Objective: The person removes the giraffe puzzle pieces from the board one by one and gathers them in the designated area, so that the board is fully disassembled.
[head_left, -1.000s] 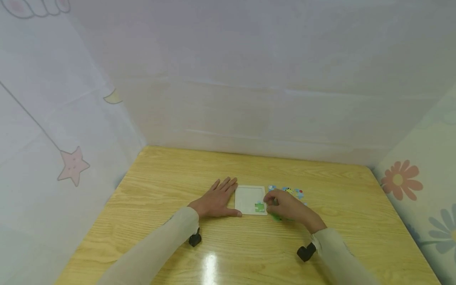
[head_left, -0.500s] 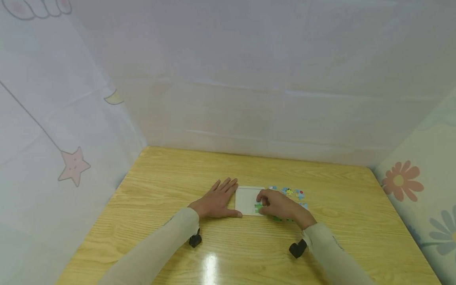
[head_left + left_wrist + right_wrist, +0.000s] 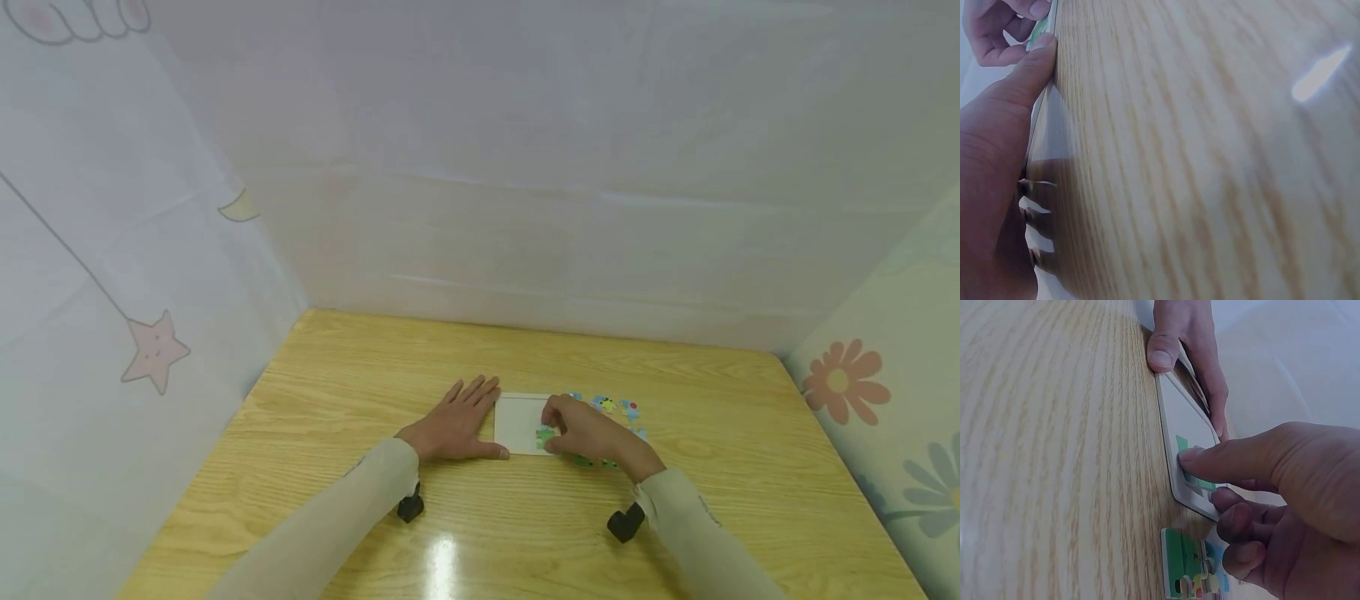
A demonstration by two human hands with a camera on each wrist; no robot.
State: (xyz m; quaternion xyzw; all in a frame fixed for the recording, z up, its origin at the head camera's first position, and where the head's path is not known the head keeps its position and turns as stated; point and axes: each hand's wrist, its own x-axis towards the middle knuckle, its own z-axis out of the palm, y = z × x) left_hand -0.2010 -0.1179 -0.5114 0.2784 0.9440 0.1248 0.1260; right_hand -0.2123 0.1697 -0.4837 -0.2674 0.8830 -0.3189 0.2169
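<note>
A small white puzzle tray [image 3: 517, 422] lies on the wooden table. My left hand [image 3: 453, 425] rests along its left side, fingers spread, with the thumb [image 3: 1162, 357] at the near corner. Inside the tray's near right corner sits a green puzzle piece [image 3: 543, 438]. Over that corner is my right hand [image 3: 592, 430], gripping the piece with its thumb [image 3: 1219, 457] laid on the green face and the other fingers curled. Part of the piece is hidden under the thumb. The rest of the tray's floor shows bare and pale.
Several loose puzzle pieces [image 3: 609, 405], blue, yellow and green, lie right of the tray, partly behind my right hand. In the right wrist view a green piece [image 3: 1177, 557] lies close to the tray's edge. Pale printed cloth [image 3: 480, 250] hangs behind the table [image 3: 405, 350].
My right hand has moved left from the tray's right edge onto the green puzzle piece, and has stayed nearly still over the last half second. The left hand has kept its place.
</note>
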